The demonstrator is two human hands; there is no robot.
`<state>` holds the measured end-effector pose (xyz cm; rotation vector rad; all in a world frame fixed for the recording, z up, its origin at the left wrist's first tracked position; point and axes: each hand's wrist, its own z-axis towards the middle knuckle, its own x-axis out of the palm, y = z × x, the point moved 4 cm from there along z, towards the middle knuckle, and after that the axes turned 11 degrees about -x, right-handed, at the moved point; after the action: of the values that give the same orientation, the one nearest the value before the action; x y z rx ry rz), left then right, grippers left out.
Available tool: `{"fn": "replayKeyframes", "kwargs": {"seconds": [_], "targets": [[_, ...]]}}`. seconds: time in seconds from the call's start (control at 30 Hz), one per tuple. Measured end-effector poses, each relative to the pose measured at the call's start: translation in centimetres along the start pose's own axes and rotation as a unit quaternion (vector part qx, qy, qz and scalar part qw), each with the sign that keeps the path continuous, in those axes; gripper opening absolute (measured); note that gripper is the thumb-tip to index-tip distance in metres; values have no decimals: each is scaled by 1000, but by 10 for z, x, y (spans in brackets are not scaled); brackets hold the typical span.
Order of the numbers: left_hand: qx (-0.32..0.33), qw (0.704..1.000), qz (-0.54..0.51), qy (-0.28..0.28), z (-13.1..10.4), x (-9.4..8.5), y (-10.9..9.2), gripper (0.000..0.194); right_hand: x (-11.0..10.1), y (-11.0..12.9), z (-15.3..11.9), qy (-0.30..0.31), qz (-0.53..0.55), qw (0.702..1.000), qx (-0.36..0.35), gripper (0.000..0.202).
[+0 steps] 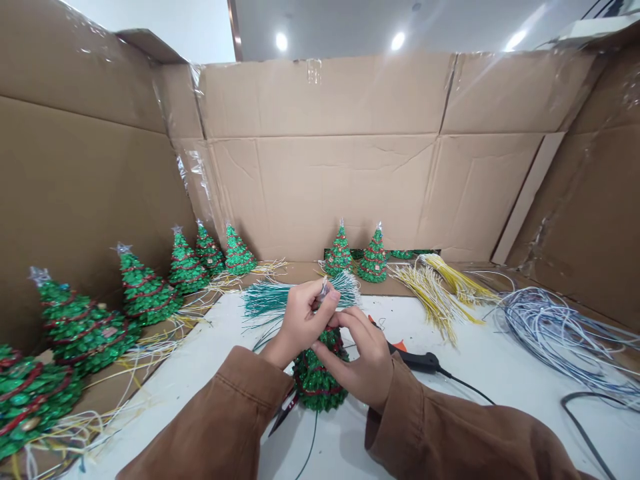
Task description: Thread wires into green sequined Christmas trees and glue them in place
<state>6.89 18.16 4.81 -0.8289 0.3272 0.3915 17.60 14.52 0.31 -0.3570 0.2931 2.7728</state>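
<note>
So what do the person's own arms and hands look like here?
Both arms wear long, plain brown sleeves: the left sleeve has a stitched seam near its cuff, and the right sleeve ends in a wide, loose cuff. No print or logo shows on either. The left hand and right hand are bare, without gloves.
</note>
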Motion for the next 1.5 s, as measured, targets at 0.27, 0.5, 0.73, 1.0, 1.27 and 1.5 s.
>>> {"fn": "replayKeyframes", "kwargs": {"seconds": [0.27, 0.5, 0.73, 1.0, 1.27, 1.5], "targets": [[8, 1000, 5, 0, -1, 0, -1, 33, 0, 0, 1, 0, 3, 1000, -1, 15], [13, 1000, 8, -2, -1, 0, 0, 32, 0, 0, -1, 3, 7, 1000, -5, 16], [21, 1000, 3, 0, -1, 0, 2, 33, 2, -3, -3, -11, 11, 1000, 3, 18], [15, 1000, 3, 2, -1, 1, 2, 33, 3, -5, -5, 10, 7, 1000, 17, 22], [20, 1000, -1, 0, -1, 1, 3, 32, 4, -6, -5, 12, 15, 999, 31, 22], [14, 1000, 3, -2, -1, 1, 2, 32, 4, -6, -6, 19, -3, 1000, 15, 21]]}}
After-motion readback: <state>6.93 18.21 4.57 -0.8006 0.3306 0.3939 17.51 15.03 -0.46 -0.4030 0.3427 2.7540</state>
